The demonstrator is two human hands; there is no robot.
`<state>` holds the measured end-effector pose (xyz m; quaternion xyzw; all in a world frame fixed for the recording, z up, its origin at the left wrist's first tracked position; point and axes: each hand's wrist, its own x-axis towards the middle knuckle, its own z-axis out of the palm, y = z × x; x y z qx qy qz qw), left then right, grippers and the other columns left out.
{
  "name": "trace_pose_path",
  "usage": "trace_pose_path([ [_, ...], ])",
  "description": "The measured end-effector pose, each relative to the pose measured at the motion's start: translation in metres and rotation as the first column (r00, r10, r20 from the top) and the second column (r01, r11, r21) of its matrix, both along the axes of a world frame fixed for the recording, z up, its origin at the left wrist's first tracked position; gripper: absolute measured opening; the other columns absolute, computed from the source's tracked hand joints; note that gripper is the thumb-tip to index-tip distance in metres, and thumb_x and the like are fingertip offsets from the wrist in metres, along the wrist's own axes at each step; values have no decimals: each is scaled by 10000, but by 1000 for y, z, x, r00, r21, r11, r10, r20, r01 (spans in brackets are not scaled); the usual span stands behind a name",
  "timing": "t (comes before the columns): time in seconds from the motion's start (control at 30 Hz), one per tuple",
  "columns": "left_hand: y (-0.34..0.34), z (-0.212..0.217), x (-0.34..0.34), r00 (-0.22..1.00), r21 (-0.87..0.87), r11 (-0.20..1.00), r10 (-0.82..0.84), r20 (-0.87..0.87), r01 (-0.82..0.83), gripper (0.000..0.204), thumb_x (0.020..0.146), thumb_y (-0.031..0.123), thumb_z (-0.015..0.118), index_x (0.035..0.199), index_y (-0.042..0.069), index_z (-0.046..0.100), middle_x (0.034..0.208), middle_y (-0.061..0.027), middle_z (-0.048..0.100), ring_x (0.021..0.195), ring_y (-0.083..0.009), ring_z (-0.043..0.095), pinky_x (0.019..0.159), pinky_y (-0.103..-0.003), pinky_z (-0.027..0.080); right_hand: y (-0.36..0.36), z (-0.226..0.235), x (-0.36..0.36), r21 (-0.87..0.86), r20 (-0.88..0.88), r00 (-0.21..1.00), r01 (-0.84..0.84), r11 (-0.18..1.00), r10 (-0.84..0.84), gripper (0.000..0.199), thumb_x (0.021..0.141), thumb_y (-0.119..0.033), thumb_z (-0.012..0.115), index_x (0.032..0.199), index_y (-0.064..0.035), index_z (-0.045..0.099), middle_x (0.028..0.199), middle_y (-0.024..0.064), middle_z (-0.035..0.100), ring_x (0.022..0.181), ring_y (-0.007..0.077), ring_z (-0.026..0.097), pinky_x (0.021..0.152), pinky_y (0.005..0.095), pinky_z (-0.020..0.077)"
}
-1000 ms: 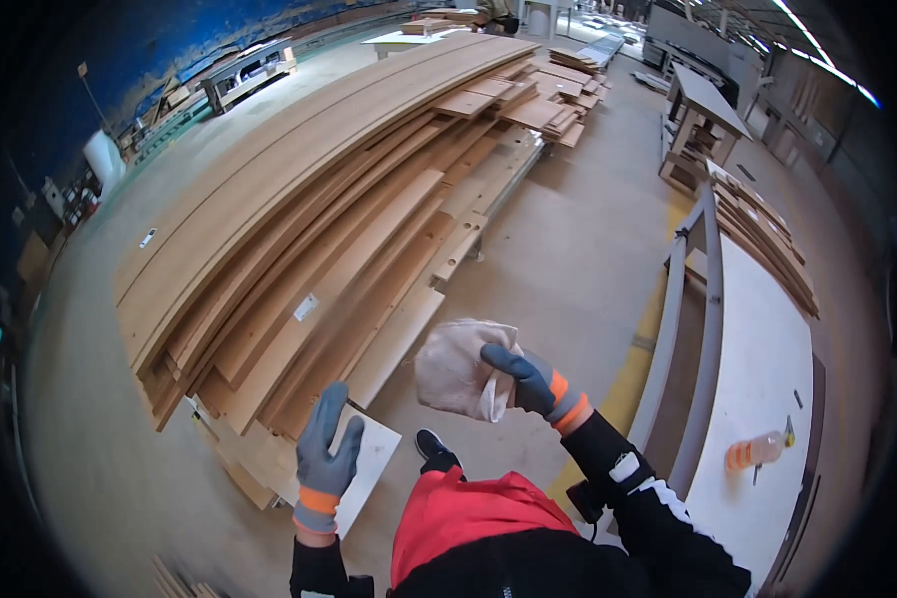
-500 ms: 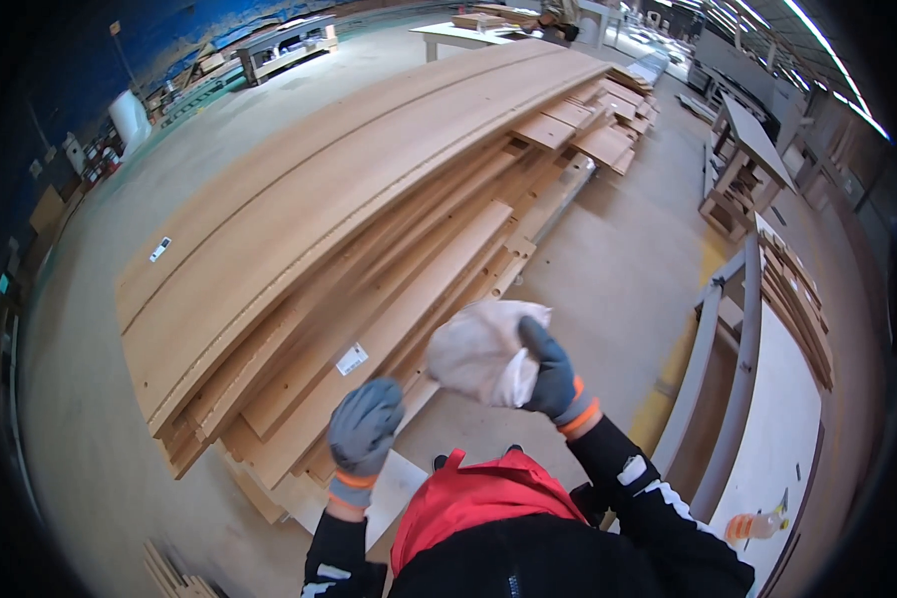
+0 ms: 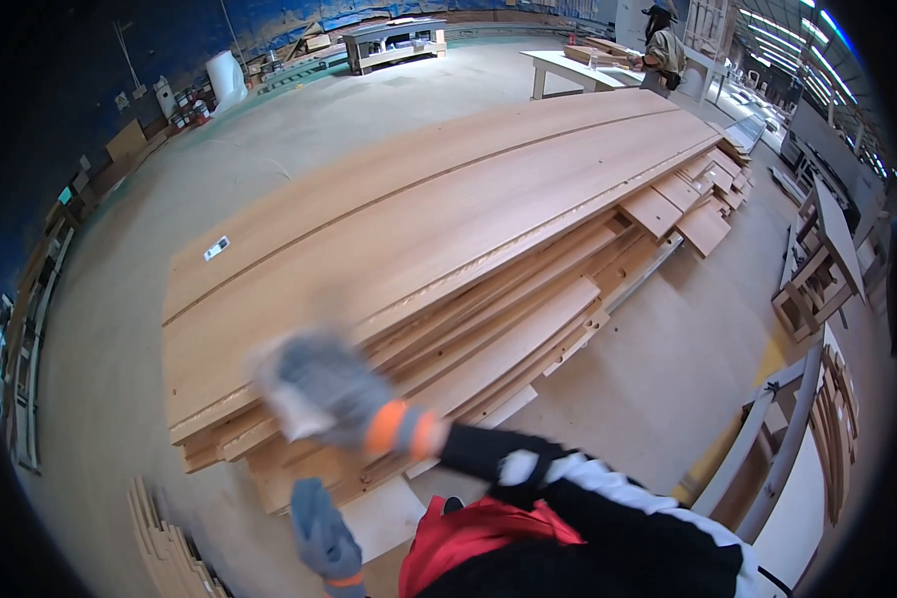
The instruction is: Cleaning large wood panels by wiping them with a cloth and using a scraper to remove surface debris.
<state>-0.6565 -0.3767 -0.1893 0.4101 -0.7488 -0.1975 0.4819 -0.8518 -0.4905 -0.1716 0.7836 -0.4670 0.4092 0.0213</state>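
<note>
My right hand (image 3: 331,384), in a grey glove with an orange cuff, grips a whitish cloth (image 3: 297,407). It reaches across to the left, over the near edge of a long wooden panel (image 3: 448,219). Motion blurs both the hand and the cloth, and I cannot tell whether the cloth touches the wood. My left hand (image 3: 324,533), gloved the same way, is lower down beside the near left end of the stack. Its fingers look loosely extended, with nothing visible in them. The panel has a dark groove along it and a small white label (image 3: 216,248).
Under the panel lie several uneven boards (image 3: 528,349) that jut out toward me. Narrow strips (image 3: 169,538) stand at lower left. A grey frame (image 3: 767,429) is on the right. A person (image 3: 660,50) stands by a white table (image 3: 578,72) at the far end.
My right hand has swung left with the cloth, from in front of the boards to the panel's near left end. My left hand has dropped lower. The view has shifted, and a person now shows.
</note>
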Motion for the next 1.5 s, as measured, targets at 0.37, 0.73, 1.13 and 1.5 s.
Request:
trace_pose_path([
  [0.37,-51,52,-101,974,-473,880,76,214,35,372,990,219,369,1076,-2,656,1182,-237,623,1187,-412,542,1025,-582,357,45,13,-197,2,30,981,194,981,-194,730,774,-310,710,1389,-50,414,1371,192,450,1366,355,334,1151,476,224],
  [0.73,-63,55,-177,979,-330,942,124,161,-65,317,973,62,459,1254,-25,576,1296,-200,564,1263,-389,472,1063,-481,362,121,-5,-644,121,108,279,949,292,-954,567,971,-415,459,1356,1,474,1407,200,470,1314,339,422,1103,394,286],
  [1.13,-96,85,-161,990,-515,853,129,56,-83,380,947,236,454,1011,-93,634,999,-205,672,935,-315,649,966,-520,440,12,23,-137,17,-186,974,-132,991,132,708,693,-282,717,1327,-58,495,1347,175,476,1313,368,384,1141,514,196],
  [1.5,-37,33,52,665,-10,664,747,-17,-747,250,952,83,504,1100,-77,627,1098,-163,652,972,-262,649,811,-316,519,-63,146,-157,777,-25,964,-147,613,263,406,886,-343,639,1126,-17,659,1036,176,689,976,304,653,914,364,478],
])
